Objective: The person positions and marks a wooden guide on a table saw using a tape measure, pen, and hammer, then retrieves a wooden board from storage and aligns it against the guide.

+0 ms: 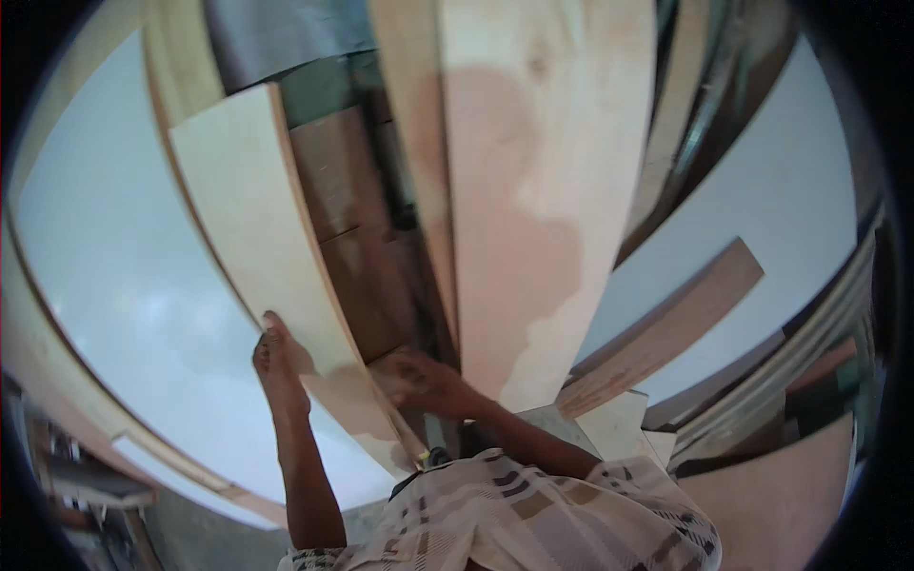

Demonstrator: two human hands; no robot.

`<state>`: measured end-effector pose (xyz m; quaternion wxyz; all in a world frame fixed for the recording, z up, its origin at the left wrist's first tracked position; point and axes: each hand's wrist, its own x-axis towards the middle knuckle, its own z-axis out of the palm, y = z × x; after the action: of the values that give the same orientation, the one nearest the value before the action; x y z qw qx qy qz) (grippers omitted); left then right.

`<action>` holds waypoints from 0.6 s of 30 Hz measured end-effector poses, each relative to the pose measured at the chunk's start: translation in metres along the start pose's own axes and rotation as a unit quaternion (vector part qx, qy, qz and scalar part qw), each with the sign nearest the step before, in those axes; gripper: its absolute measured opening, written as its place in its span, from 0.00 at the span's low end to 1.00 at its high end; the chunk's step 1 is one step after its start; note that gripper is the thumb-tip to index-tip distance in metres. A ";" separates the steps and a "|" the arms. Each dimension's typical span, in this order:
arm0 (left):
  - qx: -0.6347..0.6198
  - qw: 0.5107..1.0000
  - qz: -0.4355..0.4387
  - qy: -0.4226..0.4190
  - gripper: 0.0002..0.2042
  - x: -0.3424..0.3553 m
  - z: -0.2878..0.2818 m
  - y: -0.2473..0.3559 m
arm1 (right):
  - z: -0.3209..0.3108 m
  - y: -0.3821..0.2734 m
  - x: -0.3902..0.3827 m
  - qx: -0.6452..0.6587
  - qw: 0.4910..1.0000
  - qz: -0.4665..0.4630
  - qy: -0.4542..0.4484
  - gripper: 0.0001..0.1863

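A long pale wooden board [243, 190] with a brown right edge slants away from me on the left. My left hand [273, 362] is closed on its left edge, thumb on top and fingers curled at the side. By the board's opposite edge is my right hand [416, 379], smeared by motion. Whether its fingers touch the board is unclear. A wider pale board [543, 314], with a shadow across it, lies to the right of a narrow dark gap. Beneath the held board spreads a white sheet [124, 238].
On the right, a short brown wooden strip [666, 324] rests across another white panel [800, 190]. Brown blocks or boxes [333, 171] show in the gap between the boards. Long strips [762, 428] are stacked at the far right, near a reddish panel [781, 485]. Grey floor [200, 538] shows lower left.
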<state>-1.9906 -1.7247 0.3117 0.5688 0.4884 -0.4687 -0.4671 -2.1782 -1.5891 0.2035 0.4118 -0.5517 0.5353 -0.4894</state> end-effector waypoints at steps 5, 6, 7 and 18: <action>-0.014 0.997 0.018 -0.073 0.26 -0.040 0.100 0.067 | -0.032 -0.055 0.023 0.058 0.997 -0.036 0.035 0.30; -0.027 0.995 0.027 -0.093 0.26 -0.043 0.114 0.070 | -0.039 -0.057 0.025 0.095 0.995 -0.005 0.035 0.29; -0.028 0.994 0.028 -0.106 0.26 -0.042 0.119 0.069 | -0.038 -0.057 0.024 0.133 0.985 -0.029 0.103 0.25; 0.169 0.926 -0.066 -0.332 0.20 0.025 0.092 -0.116 | -0.167 0.038 -0.002 0.077 0.933 0.061 0.347 0.28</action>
<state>-2.0871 -1.7702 0.2060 0.2574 0.4237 -0.6697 -0.5529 -2.3492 -1.5784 0.1961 0.2703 -0.2803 0.6380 -0.6643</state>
